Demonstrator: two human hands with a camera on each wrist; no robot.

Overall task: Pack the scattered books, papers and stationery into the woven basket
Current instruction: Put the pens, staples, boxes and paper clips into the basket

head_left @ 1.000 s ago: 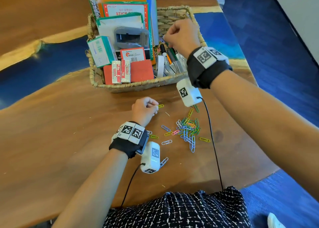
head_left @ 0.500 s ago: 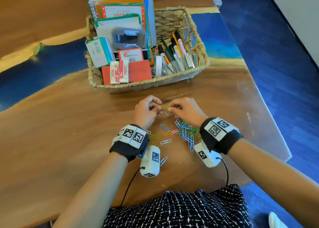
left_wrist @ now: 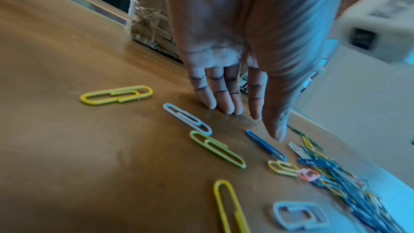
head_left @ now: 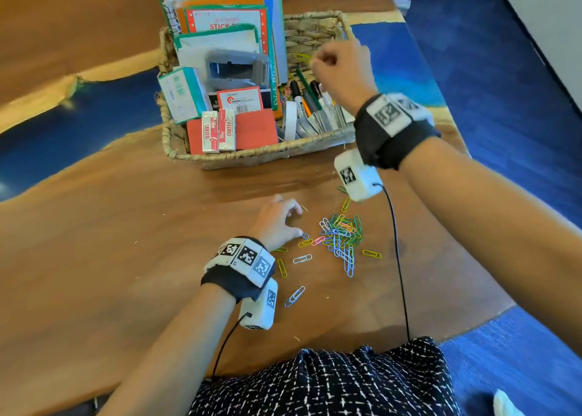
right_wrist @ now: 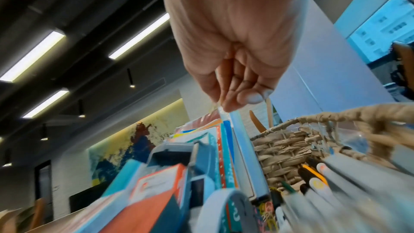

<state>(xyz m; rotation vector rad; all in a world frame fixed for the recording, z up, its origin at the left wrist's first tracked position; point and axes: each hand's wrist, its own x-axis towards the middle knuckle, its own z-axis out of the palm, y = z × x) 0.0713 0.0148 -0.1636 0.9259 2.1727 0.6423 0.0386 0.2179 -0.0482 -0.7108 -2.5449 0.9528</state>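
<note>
We find the left hand (head_left: 277, 223) low on the brown wooden desk (head_left: 126, 258), fingers (left_wrist: 220, 100) straight and holding nothing, tips resting beside a dark blue paper clip (left_wrist: 265, 145). The heap of coloured wire paper clips (head_left: 341, 236) lies just to its right, near the woven straw basket (head_left: 252, 159). The right hand (head_left: 341, 69) hovers over the basket's pen side, fingertips (right_wrist: 233, 102) pinched together; whether a clip remains between them we cannot tell. We judge it best to gather several clips per trip and release low inside the basket.
</note>
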